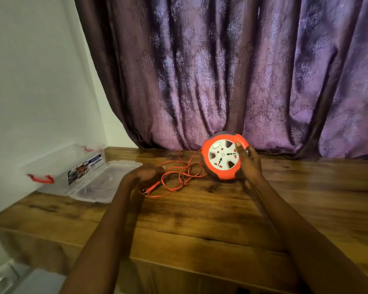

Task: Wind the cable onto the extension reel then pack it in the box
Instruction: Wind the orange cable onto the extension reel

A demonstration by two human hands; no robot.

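Observation:
An orange extension reel [222, 158] with a white socket face stands tilted on its edge on the wooden table [200, 219], near the curtain. My right hand [250, 163] grips its right rim, thumb on the white face. A thin orange cable [179, 177] lies in loose loops on the table to the left of the reel. My left hand [146, 172] hovers over the loops with fingers curled, and part of the cable runs under it; whether it holds the cable is unclear. The cable's plug end [150, 189] lies just below that hand.
A clear plastic box [57, 166] with red latches stands open at the table's left end, its lid [102, 183] lying flat beside it and a printed card inside. A purple patterned curtain [232, 71] hangs behind the table. A white wall is at the left.

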